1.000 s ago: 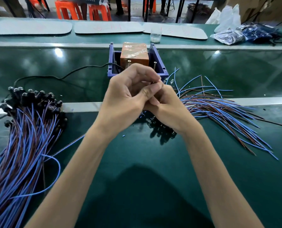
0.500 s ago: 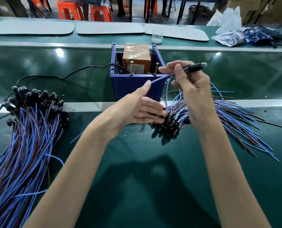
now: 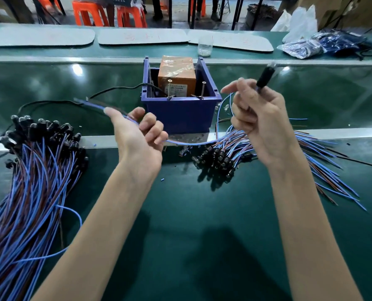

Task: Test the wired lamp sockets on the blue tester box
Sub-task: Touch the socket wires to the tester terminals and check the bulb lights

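The blue tester box (image 3: 180, 114) stands mid-table with an orange block (image 3: 177, 72) and two upright metal pins (image 3: 202, 90) inside. My right hand (image 3: 261, 124) grips a black lamp socket (image 3: 265, 76), held up to the right of the box. Its blue and brown wires (image 3: 189, 143) sag across in front of the box to my left hand (image 3: 137, 137), which pinches them near their free ends, left of the box. A small pile of wired sockets (image 3: 219, 157) lies under my right hand.
A large bundle of wired sockets (image 3: 35, 161) lies at the left. A black cable (image 3: 115, 90) runs from the box leftwards. Loose wire tails (image 3: 332, 168) fan out to the right. A clear jar (image 3: 205, 46) and plastic bags (image 3: 324, 44) sit on the far bench.
My hands have drawn apart: the right lifted the socket up and right, the left slid along the wires out to the left, stretching them in front of the box.
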The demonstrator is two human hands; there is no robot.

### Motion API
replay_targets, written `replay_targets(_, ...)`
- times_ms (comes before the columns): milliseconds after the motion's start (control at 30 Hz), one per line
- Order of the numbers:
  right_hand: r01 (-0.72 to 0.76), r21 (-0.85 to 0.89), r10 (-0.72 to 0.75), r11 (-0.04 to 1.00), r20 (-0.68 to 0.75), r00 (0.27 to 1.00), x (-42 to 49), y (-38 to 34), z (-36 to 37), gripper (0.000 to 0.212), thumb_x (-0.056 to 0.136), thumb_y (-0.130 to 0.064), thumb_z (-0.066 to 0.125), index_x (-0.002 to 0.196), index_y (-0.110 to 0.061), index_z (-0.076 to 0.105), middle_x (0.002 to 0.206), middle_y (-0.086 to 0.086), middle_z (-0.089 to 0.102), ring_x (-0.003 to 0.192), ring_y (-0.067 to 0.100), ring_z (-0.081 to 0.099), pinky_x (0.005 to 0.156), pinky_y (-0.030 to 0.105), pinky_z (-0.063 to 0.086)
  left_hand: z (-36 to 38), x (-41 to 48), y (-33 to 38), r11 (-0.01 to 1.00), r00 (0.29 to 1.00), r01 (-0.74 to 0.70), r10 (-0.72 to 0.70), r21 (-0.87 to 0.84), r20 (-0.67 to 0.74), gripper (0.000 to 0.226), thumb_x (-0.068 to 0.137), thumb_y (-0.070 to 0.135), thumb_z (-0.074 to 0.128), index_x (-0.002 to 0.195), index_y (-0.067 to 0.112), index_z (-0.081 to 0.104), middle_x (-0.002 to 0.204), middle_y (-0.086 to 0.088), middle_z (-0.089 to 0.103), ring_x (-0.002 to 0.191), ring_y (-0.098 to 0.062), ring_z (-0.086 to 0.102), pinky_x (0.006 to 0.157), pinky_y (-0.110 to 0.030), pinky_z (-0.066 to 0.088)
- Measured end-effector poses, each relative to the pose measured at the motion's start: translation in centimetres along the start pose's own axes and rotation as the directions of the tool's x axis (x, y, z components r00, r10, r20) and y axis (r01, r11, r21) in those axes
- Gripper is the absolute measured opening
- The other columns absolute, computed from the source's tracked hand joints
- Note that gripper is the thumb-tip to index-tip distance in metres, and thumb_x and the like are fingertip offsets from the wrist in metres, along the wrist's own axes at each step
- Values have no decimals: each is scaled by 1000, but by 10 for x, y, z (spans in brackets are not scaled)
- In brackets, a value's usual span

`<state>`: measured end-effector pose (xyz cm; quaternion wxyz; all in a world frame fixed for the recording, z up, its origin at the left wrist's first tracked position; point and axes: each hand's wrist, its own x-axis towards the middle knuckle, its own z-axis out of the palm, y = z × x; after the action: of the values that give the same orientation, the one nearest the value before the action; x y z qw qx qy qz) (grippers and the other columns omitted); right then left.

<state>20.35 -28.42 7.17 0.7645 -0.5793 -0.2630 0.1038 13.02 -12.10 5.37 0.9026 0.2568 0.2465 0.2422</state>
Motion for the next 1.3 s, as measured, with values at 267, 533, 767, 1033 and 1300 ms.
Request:
replay_targets(267, -225, -223, 208, 948, -97, 973, 0, 8, 6, 26, 92, -25, 63, 74, -11, 74, 47, -9, 26, 44, 8, 14, 37, 15, 16, 5, -14, -32, 717, 943, -251, 30, 650, 332, 42, 104, 35, 35, 66, 18, 46, 43, 13, 23, 37, -4, 17, 36, -16, 16)
replay_targets(533, -205, -204, 207, 957, -12, 978, -2, 11, 10, 9, 88, -6, 65, 81, -6, 71, 45, -11, 55, 35, 0, 34, 37, 6, 29, 2, -22, -50, 605, 881, -418, 86, 678, 466, 33, 104, 25, 40, 72, 20, 48, 48, 17, 35, 44, -2, 31, 42, -10, 26)
replay_targets(767, -218, -209, 214, 953, -41, 976, 1, 16, 9, 15, 88, -7, 66, 74, -11, 71, 58, -2, 63, 39, 2, 39, 39, 10, 30, -1, -17, -52, 576, 886, -442, 159, 688, 436, 33, 102, 24, 44, 76, 15, 60, 50, 15, 47, 48, -2, 41, 48, -13, 35)
replay_targets(1033, -176, -294, 171, 940, -43, 984, 2, 19, 7, 20, 88, -8, 66, 70, -14, 70, 57, -6, 67, 40, 2, 43, 41, 7, 32, -3, -13, -48, 600, 880, -452, 180, 660, 439, 29, 101, 27, 48, 75, 19, 59, 54, 16, 57, 48, 0, 49, 49, -14, 41)
replay_targets(1300, -143, -118, 120, 983, -183, 976, 4, 14, 5, 7, 89, -9, 66, 84, -9, 71, 66, 1, 69, 40, 4, 33, 37, 11, 26, -7, -7, -47, 496, 875, -477, 188, 726, 446, 36, 103, 28, 42, 69, 22, 55, 48, 12, 29, 44, -7, 24, 47, -27, 20)
